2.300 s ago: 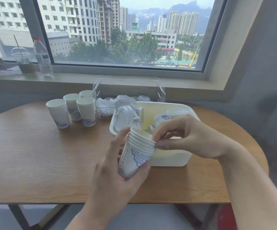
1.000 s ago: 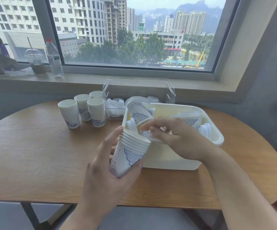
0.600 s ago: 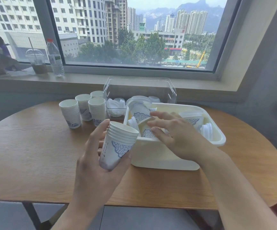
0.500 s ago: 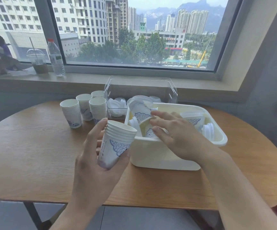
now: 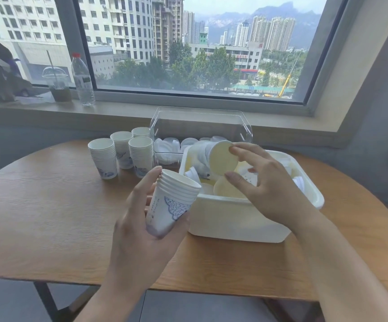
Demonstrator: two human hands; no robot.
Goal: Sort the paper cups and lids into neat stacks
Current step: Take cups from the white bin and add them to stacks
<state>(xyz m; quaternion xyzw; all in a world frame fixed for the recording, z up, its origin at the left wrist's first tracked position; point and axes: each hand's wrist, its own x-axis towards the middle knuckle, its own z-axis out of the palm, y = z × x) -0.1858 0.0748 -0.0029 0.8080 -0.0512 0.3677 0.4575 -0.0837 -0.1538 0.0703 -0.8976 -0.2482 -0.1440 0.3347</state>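
Over the round wooden table [image 5: 48, 205], just in front of the window, the person's left hand [image 5: 141, 228] gripped a short nested stack of paper cups [image 5: 172, 203], fingers and thumb curled round its sides, the stack tilted so its open mouth leaned toward the white bin [image 5: 234, 219]. That stack hung above the table's near half, touching nothing but the hand, just left of the bin's front corner. The right hand [image 5: 267, 191] reached over the bin and held a single paper cup [image 5: 220, 156] lying on its side, mouth turned toward the person; the fingertips pinched its rim, one at the top edge and the thumb at the lower edge, the other fingers spread loosely apart. Below it, inside the bin, lay more loose cups and white lids in a jumble; I could not tell how many. Behind the bin stood a clear plastic container [image 5: 200, 122] with white lids [image 5: 167, 147] piled along its bottom. To its left, four upright stacks of cups [image 5: 123, 154] stood close together on the table, well apart from the hands. On the windowsill [image 5: 130, 110] stood a water bottle [image 5: 82, 80] with a red cap and, just beside it, a domed drink cup [image 5: 56, 84] with a straw.
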